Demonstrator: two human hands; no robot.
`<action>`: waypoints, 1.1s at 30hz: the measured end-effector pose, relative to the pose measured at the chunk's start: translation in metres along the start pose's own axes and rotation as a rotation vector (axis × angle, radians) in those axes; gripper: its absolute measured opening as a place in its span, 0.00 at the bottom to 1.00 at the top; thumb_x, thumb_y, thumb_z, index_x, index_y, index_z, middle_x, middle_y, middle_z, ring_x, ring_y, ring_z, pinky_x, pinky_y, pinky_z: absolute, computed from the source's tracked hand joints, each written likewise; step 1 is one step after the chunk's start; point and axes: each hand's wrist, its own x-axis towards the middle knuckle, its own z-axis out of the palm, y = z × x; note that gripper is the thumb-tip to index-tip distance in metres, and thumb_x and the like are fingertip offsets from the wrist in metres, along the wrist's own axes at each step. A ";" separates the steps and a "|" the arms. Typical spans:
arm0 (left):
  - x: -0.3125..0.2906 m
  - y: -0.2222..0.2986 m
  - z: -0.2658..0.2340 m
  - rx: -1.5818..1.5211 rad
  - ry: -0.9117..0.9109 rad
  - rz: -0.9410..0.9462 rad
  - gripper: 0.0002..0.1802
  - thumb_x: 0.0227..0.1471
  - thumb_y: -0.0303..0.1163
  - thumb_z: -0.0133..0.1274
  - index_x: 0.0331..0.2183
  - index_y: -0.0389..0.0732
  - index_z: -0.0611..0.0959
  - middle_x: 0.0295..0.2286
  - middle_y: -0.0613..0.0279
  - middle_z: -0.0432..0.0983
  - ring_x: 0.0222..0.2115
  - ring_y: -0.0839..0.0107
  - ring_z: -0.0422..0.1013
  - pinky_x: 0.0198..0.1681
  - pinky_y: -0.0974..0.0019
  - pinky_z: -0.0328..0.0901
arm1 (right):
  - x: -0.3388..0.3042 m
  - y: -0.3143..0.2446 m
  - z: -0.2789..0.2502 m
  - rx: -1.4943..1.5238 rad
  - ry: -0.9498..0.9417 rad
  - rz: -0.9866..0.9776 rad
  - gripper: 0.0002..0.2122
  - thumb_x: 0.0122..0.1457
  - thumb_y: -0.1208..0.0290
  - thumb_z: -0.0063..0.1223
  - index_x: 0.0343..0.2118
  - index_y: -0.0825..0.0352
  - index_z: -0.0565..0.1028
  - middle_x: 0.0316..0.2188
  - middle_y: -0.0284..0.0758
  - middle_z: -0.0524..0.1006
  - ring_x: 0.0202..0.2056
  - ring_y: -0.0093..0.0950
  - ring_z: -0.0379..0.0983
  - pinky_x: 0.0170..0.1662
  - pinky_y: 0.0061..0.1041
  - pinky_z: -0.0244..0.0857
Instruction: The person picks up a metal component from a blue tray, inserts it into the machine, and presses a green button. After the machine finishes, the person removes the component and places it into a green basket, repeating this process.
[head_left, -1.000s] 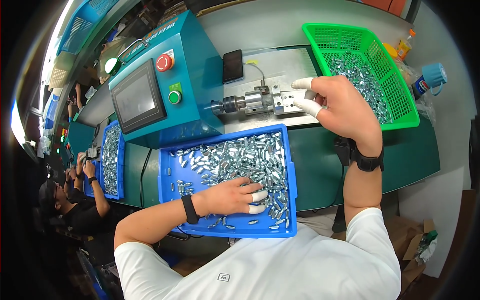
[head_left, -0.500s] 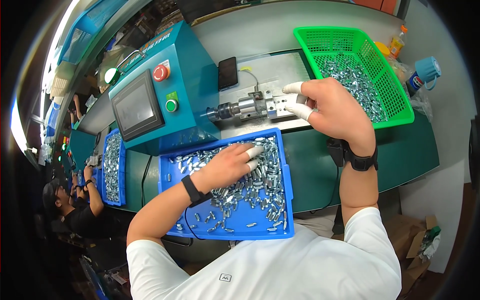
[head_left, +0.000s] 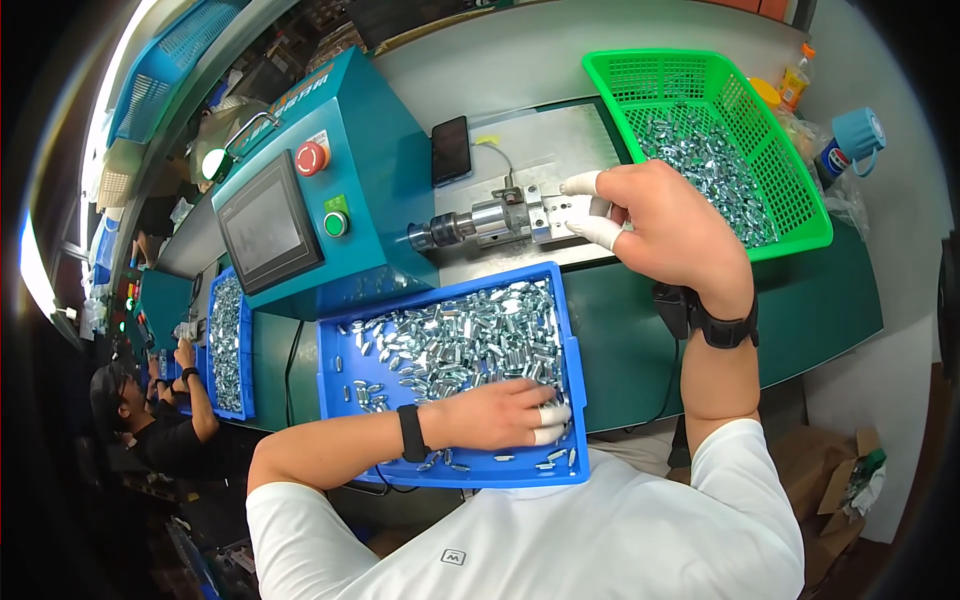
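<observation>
My left hand [head_left: 497, 415] is low in a blue tray [head_left: 577, 400], its fingers stretched over small, shiny, elongated metal pieces [head_left: 460, 345]. White covers sit on two of its fingertips. No piece shows in its grip, though its fingertips' undersides are hidden. My right hand [head_left: 675, 215] is at the right end of a metal fixture [head_left: 545, 215], thumb and forefinger apart on either side of it. White covers show on these fingertips too. Any small piece between the fingers is hidden. A round chuck [head_left: 440, 232] joins the fixture to a teal machine [head_left: 385, 200].
A green basket [head_left: 822, 235] with many metal pieces stands at the back right. The machine carries a screen [head_left: 268, 228], a red button [head_left: 311, 158] and a green button [head_left: 336, 223]. A phone [head_left: 451, 150] lies behind the fixture. Another person [head_left: 150, 410] works at far left.
My left hand has moved toward the tray's near right side, and the pieces there have shifted. My right hand stays at the fixture, with its fingers slightly moved. The view has shifted slightly.
</observation>
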 end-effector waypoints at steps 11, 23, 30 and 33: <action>0.007 0.008 0.006 -0.205 0.050 0.149 0.22 0.63 0.32 0.47 0.57 0.44 0.77 0.57 0.56 0.74 0.58 0.59 0.71 0.62 0.58 0.67 | 0.000 0.000 0.001 0.011 -0.003 -0.025 0.16 0.59 0.71 0.68 0.48 0.72 0.83 0.21 0.45 0.76 0.20 0.35 0.71 0.26 0.33 0.65; -0.002 0.016 0.008 -0.254 0.008 0.090 0.25 0.63 0.33 0.47 0.61 0.45 0.75 0.62 0.58 0.70 0.62 0.57 0.68 0.67 0.56 0.63 | -0.002 -0.002 0.000 -0.014 -0.046 -0.002 0.16 0.59 0.70 0.67 0.49 0.71 0.83 0.21 0.46 0.76 0.21 0.37 0.71 0.27 0.34 0.65; -0.011 0.012 0.008 -0.051 -0.015 0.094 0.24 0.64 0.32 0.46 0.61 0.46 0.75 0.63 0.55 0.69 0.63 0.56 0.68 0.68 0.53 0.62 | 0.000 -0.003 0.000 0.020 -0.041 -0.026 0.16 0.59 0.70 0.67 0.49 0.71 0.83 0.22 0.47 0.77 0.21 0.38 0.72 0.27 0.35 0.66; -0.010 0.009 0.013 -0.111 0.026 0.134 0.23 0.63 0.32 0.47 0.59 0.45 0.76 0.62 0.54 0.70 0.62 0.56 0.69 0.67 0.53 0.64 | -0.001 -0.001 0.003 0.008 -0.030 -0.043 0.16 0.59 0.70 0.67 0.49 0.71 0.83 0.23 0.47 0.77 0.21 0.39 0.72 0.27 0.35 0.66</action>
